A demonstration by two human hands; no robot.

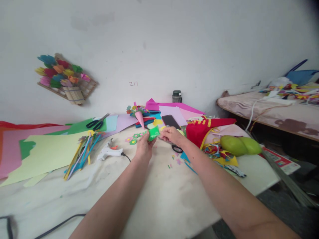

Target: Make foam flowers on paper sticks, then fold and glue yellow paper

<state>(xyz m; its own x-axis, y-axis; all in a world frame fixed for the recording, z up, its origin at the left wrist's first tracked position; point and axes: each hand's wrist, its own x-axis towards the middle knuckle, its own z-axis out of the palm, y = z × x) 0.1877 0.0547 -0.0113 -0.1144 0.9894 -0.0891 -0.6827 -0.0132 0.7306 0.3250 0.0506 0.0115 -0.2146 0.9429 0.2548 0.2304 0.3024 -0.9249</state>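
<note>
While the left hand (144, 143) pinches the glossy bright-green flat piece (154, 133) above the pale white tabletop (154, 199), and the right hand (172, 134) narrowly grips a small yellow piece (162, 128) at its edge, steady, light pressure should best avoid creasing either.
</note>
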